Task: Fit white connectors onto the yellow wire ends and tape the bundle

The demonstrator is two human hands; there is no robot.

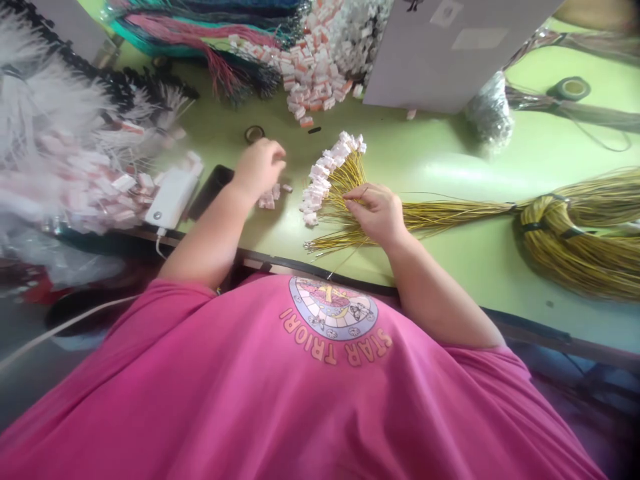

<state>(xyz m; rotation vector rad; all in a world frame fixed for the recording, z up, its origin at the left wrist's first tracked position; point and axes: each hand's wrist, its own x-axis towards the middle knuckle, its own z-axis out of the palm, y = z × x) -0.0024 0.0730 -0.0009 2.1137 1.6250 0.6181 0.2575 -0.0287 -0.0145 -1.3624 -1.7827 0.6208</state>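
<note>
Green table strewn with yellow wire bundle, white connectors, connector heap, tape roll, power bank, phone.

bright even daylight, soft shadows, blurred and warped toward the edges.

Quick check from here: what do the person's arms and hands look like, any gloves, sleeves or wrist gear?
Both hands are bare: no gloves, rings, watch or bands show on the left hand or right hand. Forearms are uncovered; short pink T-shirt sleeves end at the upper arms.
</note>
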